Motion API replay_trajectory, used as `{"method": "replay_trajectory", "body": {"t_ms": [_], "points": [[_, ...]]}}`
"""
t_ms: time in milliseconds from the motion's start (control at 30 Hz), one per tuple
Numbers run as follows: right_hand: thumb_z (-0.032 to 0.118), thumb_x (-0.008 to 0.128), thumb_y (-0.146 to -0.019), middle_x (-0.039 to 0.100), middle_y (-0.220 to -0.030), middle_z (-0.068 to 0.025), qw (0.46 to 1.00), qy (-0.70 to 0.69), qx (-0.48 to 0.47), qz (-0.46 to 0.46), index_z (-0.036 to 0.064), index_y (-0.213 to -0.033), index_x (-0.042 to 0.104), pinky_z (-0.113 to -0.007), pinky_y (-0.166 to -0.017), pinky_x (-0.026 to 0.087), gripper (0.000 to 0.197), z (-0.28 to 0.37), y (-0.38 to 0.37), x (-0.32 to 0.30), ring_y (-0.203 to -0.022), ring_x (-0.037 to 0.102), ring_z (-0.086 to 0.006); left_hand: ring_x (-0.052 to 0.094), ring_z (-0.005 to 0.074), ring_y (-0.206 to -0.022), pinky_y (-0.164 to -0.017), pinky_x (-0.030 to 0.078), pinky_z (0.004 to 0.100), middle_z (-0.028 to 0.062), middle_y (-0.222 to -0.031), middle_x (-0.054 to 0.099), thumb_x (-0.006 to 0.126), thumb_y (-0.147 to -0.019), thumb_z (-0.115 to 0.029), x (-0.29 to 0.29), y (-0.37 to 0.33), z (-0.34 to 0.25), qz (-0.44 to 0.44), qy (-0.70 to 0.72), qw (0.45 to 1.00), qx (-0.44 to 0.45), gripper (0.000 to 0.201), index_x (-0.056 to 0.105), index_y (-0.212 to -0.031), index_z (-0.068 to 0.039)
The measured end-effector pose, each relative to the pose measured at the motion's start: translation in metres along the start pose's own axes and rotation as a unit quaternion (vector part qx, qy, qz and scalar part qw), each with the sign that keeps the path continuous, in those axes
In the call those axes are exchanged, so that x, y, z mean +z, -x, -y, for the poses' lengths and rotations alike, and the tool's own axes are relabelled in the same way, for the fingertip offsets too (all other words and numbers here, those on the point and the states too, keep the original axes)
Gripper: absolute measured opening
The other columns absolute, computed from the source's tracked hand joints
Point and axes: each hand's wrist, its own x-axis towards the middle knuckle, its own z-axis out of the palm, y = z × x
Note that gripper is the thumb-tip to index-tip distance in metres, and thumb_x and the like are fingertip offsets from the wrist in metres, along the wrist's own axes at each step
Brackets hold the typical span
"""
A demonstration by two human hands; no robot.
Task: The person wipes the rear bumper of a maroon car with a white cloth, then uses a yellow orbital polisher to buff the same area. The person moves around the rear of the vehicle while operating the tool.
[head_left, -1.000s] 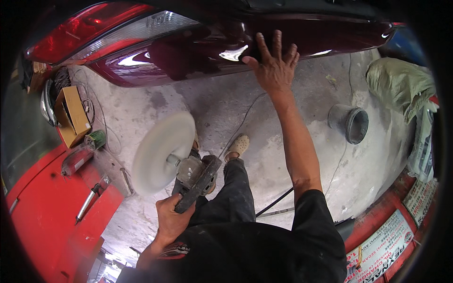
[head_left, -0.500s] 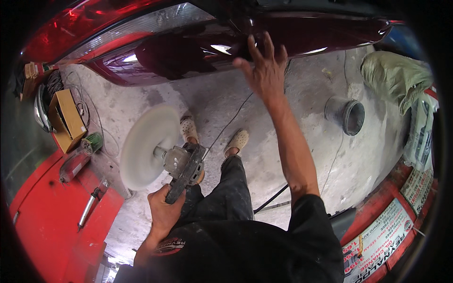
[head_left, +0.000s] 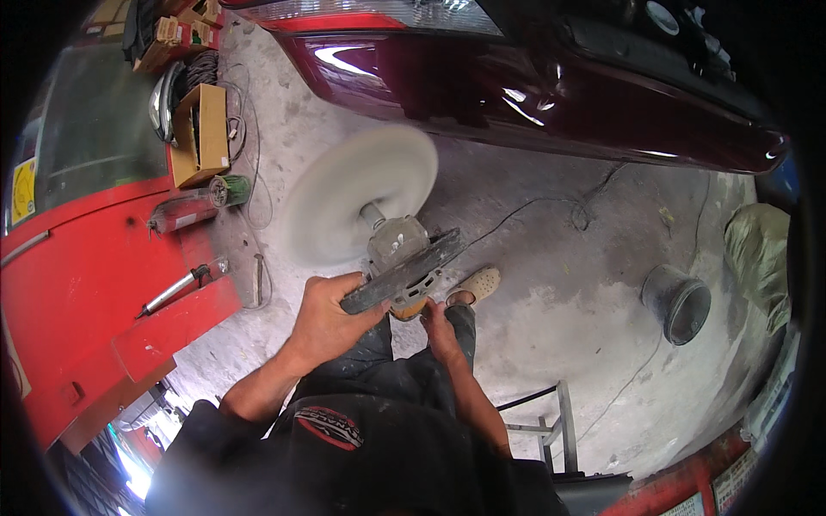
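My left hand (head_left: 327, 323) is wrapped round the dark handle of an electric polisher (head_left: 397, 241), held in front of my legs. Its large round white pad (head_left: 331, 211) is smeared, as if spinning, and faces up and left, apart from the car. Low on the tool, beside its orange underside, my right hand (head_left: 441, 334) grips the body; some of its fingers are hidden. Beyond the pad stretches a glossy dark maroon car bumper (head_left: 482, 95), with light reflections on it and a lamp (head_left: 370, 12) above its left part.
A black cord (head_left: 525, 205) runs from the tool across the concrete floor. Right of it lies a grey bucket (head_left: 675, 305) near a cloth-covered bundle (head_left: 757, 258). At left are a cardboard box (head_left: 202, 138) and a red panel (head_left: 77, 292). A metal stand (head_left: 564, 426) is behind my right arm.
My right hand has come off the bumper, down to the polisher. The polisher has shifted right in view, still in my left hand. The whole view has turned leftward.
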Motion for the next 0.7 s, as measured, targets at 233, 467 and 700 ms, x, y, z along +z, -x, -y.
{"method": "replay_trajectory", "body": {"t_ms": [233,467,700], "points": [[0.056,0.083,-0.073,0.049,-0.146,-0.0139,0.978,0.087,-0.151,0.111,0.0020,-0.150,0.034,-0.035,-0.115,0.031,0.106,0.019,0.035,-0.030,-0.141,0.041,-0.0254,0.049,0.0036,-0.065,-0.057,0.040,0.0231,-0.0032,-0.065,0.058,0.079,-0.079,-0.010,-0.009,-0.002,-0.014,-0.051,0.083,0.995,-0.010,0.017,0.067,-0.077,0.002],[0.025,0.093,-0.067,0.054,-0.140,-0.0254,0.932,0.254,-0.250,-0.060,0.0058,-0.159,0.005,-0.039,-0.107,0.044,0.129,0.055,0.050,0.029,-0.131,0.054,-0.0366,0.049,0.0048,-0.057,-0.054,0.037,0.0227,-0.0039,-0.062,0.057,0.081,-0.071,-0.004,-0.046,-0.036,0.031,-0.107,0.072,0.983,0.133,0.015,0.067,-0.074,-0.001],[0.026,0.092,-0.068,0.040,-0.152,-0.0233,0.929,0.262,-0.258,-0.039,0.0048,-0.155,0.017,-0.041,-0.111,0.040,0.117,0.056,-0.032,0.095,-0.137,0.047,-0.0353,0.057,0.0138,-0.066,-0.064,0.043,0.0288,0.0032,-0.072,0.064,0.084,-0.059,-0.005,-0.120,-0.065,0.116,-0.204,-0.035,0.946,0.247,0.024,0.066,-0.075,-0.004]]}}
